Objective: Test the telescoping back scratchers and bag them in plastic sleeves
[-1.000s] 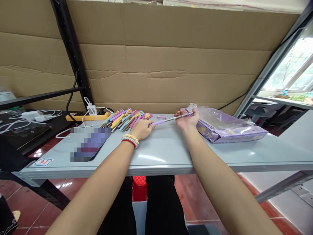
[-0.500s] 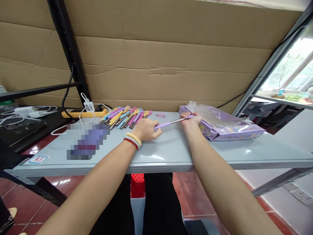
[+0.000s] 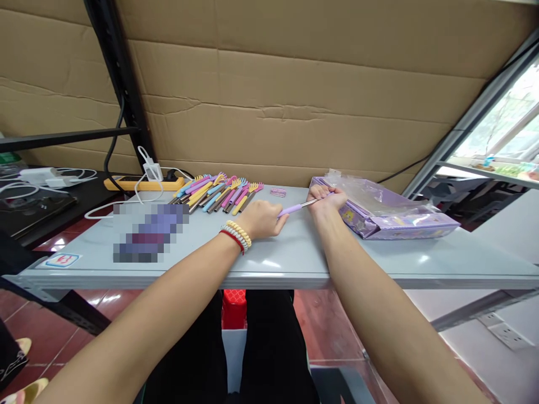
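Note:
My left hand is closed around the end of a purple stick with a metal shaft. My right hand is wrapped around its other end, hiding most of that end. The stick lies slightly tilted between the two hands, above the grey table. Left of my left hand lies a pile of colourful sticks with small hand-shaped heads. A purple box with clear plastic wrap sits just right of my right hand. A small pink piece rests near the back edge.
A yellow power strip with a white charger and cable stands at the back left. A blurred purple item lies on the left of the table. Cardboard rises behind, and a black post stands at left.
My left hand has moved right, closer to my right hand, and less of the stick's metal shaft shows. More sticks of the pile are visible.

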